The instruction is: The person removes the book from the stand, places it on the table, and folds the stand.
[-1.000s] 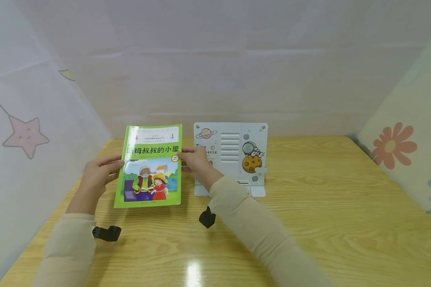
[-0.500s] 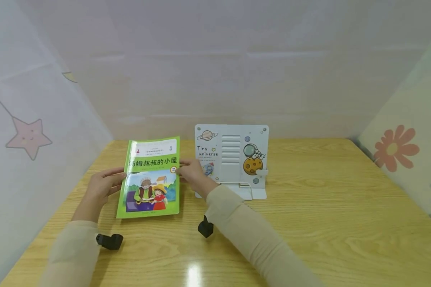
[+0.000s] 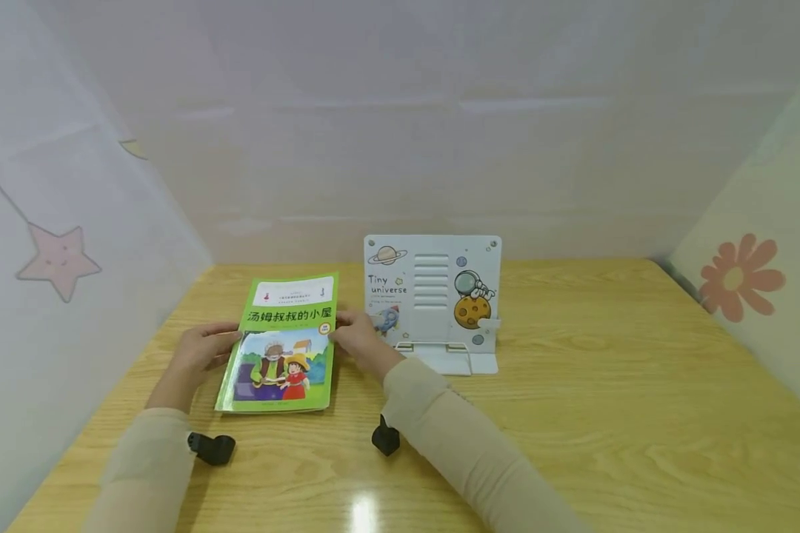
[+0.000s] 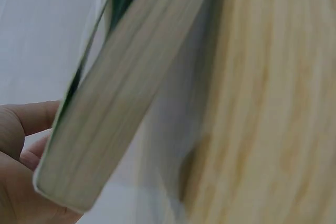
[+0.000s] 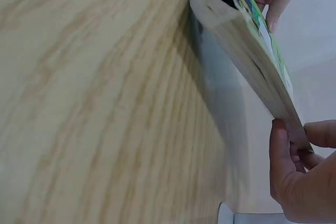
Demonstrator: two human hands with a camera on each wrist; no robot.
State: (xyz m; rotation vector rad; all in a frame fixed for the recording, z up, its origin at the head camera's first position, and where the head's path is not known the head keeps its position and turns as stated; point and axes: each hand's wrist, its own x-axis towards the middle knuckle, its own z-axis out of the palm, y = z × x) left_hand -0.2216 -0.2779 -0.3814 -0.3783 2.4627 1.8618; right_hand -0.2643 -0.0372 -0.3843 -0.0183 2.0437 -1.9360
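Observation:
A green-bordered paperback book (image 3: 283, 348) with a picture of two figures on its cover slants above the tabletop, its near edge low by the wood. My left hand (image 3: 200, 354) grips its left edge, thumb on the cover; in the left wrist view the thick page block (image 4: 121, 93) shows beside that hand. My right hand (image 3: 363, 342) pinches the right edge, thumb on top and fingers beneath, as the right wrist view shows. Just right of that hand stands a white book stand (image 3: 432, 292) with planet and astronaut drawings and a wire holder at its foot.
The wooden table (image 3: 587, 414) spreads out to the right. A pale cloth backdrop (image 3: 413, 133) rises behind it, with side panels bearing a pink star (image 3: 60, 263) and a red flower (image 3: 740, 277). Black camera mounts sit on both wrists.
Both hands have lowered the book toward the table and tipped it flatter, its far edge dropping most. More of the stand's left side now shows past the right hand.

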